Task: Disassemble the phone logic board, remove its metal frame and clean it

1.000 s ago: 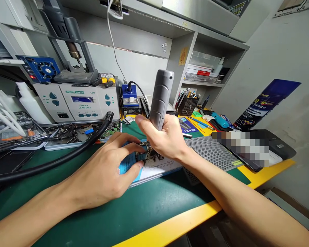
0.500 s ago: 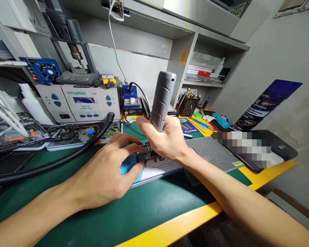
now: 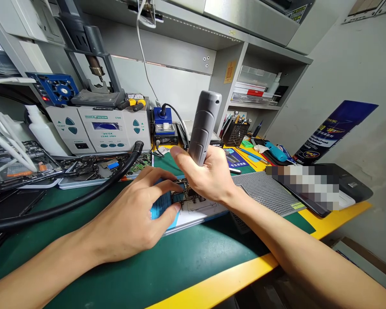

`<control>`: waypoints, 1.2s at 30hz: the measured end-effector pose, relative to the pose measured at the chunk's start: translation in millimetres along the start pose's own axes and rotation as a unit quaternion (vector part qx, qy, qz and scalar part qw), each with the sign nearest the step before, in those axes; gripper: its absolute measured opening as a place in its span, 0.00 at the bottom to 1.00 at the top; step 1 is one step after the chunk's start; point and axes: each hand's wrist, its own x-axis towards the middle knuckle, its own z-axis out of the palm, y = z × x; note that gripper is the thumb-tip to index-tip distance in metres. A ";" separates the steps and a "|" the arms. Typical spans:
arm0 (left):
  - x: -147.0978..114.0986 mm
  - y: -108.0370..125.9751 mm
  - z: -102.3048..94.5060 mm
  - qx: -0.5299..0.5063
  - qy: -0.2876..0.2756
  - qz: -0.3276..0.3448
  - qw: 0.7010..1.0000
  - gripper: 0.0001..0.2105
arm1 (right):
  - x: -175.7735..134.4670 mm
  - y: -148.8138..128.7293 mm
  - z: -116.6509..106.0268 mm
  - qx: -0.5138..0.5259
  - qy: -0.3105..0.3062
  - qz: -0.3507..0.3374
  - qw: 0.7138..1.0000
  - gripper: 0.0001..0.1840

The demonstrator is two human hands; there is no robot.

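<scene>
My right hand [image 3: 212, 176] is wrapped around a thick grey tool handle [image 3: 206, 124] with grip ridges and a small hole near its upper end. The handle stands nearly upright, leaning a little to the right; its lower end is hidden behind my hand. Below it lies a small circuit board [image 3: 178, 196], partly covered by my fingers. My left hand [image 3: 141, 206] has its thumb at the board's near edge and curled fingers at its far side, steadying it. Under the board are a blue sheet [image 3: 162, 204] and a white printed booklet [image 3: 193, 216].
A hot-air station [image 3: 99, 128] stands at the back left, its black hose [image 3: 83, 199] crossing the green mat [image 3: 186, 262]. On the right are a grey mesh pad [image 3: 266, 193], a dark device [image 3: 350, 182] and a spray can [image 3: 334, 133]. A pen holder [image 3: 236, 133] stands behind.
The grey handle leans slightly further to the right and sits a touch lower. My left hand stays in place on the circuit board.
</scene>
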 end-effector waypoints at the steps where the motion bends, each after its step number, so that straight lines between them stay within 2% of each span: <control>1: -0.5 -0.1 0.0 0.000 -0.001 -0.003 1.000 0.11 | 0.0 0.2 0.1 0.002 0.000 0.000 1.000 0.24; 12: -0.7 2.0 -1.1 0.001 -0.002 -0.010 1.000 0.11 | -1.2 -0.8 4.0 0.040 0.009 0.000 0.999 0.24; 24: -1.3 0.2 0.7 0.004 0.002 -0.007 1.000 0.11 | -1.1 2.7 2.8 0.031 0.014 -0.004 0.999 0.26; 36: -1.6 0.3 -0.1 0.003 -0.002 -0.012 1.000 0.11 | -0.8 2.7 3.8 0.031 0.013 0.000 0.999 0.21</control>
